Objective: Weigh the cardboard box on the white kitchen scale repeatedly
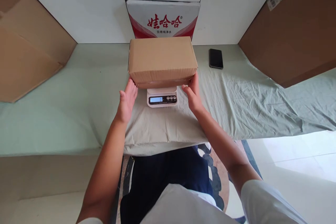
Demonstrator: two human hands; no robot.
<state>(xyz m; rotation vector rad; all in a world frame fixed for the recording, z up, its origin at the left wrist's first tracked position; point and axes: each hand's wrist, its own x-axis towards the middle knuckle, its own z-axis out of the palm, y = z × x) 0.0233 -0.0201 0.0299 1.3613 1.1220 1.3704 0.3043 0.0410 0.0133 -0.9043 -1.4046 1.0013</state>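
A closed brown cardboard box (162, 58) rests over a small white digital scale (162, 97) whose lit display faces me. My left hand (127, 100) touches the box's lower left corner with fingers stretched out flat. My right hand (193, 92) presses against the box's lower right corner, fingers extended along its side. Neither hand wraps round the box. The scale stands on a pale green cloth (78, 105) spread over the table.
A black phone (215, 58) lies on the cloth right of the box. A red-and-white printed carton (162, 19) stands behind the box. Large brown cartons lean at the left (28, 42) and right (296, 31). White panels form the back wall.
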